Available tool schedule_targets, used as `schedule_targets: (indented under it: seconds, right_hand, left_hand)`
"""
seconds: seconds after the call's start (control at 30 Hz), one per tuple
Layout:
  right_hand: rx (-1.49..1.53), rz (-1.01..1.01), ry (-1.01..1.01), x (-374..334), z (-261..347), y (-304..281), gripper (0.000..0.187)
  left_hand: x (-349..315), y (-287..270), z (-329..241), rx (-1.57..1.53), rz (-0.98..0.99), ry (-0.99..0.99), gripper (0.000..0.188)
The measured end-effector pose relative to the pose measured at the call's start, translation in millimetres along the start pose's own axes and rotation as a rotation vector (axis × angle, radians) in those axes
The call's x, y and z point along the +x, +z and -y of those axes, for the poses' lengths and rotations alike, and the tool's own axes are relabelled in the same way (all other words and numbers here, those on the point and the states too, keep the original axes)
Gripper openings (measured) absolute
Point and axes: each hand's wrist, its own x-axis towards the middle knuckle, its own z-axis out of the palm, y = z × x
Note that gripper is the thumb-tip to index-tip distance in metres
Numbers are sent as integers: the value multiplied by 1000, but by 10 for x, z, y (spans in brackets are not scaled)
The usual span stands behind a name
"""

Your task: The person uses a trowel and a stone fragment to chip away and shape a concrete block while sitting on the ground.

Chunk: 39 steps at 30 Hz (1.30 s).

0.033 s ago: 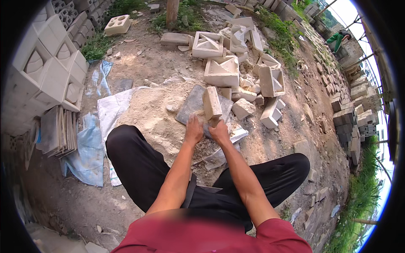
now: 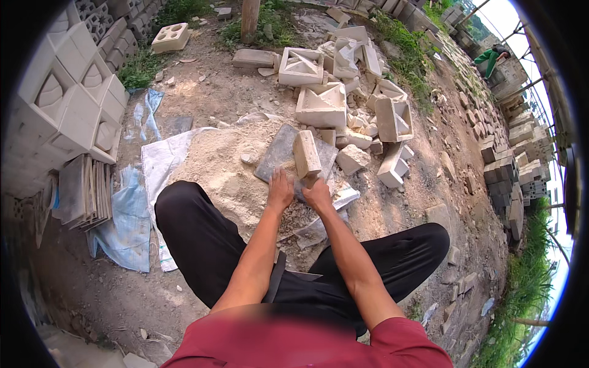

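Note:
My right hand (image 2: 317, 195) is closed around the short handle of a dusty, block-headed mallet (image 2: 306, 154). Its pale head sits over a flat grey slab (image 2: 276, 150); whether the two touch, I cannot tell. Beside it, my left hand (image 2: 281, 189) lies with fingers stretched out at the slab's near edge, palm down on crumbled material. Pale crushed rubble and powder (image 2: 215, 156) spread around the slab's left side, over a white sack (image 2: 161, 161). Both my knees are bent outward on either side of this spot.
Broken cream blocks with moulded hollows (image 2: 322, 104) lie heaped beyond the slab. Stacked decorative blocks (image 2: 73, 104) rise at left, above leaning thin boards (image 2: 86, 190) and a blue cloth (image 2: 126, 227). A wooden post (image 2: 250, 21) stands at the back. Far right, a person in green (image 2: 489, 60) bends over.
The mallet's head has dropped slightly toward me, with my right hand still round its handle. My left hand has hardly moved.

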Motion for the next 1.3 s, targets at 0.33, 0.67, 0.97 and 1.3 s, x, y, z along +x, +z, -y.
schedule_targets:
  seconds: [0.33,0.67,0.97,1.3]
  right_hand:
    - [124,47,-21,-77,65,-30,59]
    - [139,31,-37,-59,120,-96,55]
    - [129,239,-37,-124,433,-152,60]
    - [-13,164,-130,-129,168,76,59]
  left_hand:
    - [391,408,294,-386,-31,-114,69]
    - [397,224,98,-858,65,-324,87]
    - [497,4,453,-1229,-25,-293,94]
    - [753,-1086,-131,-1015,-330,-346,76]
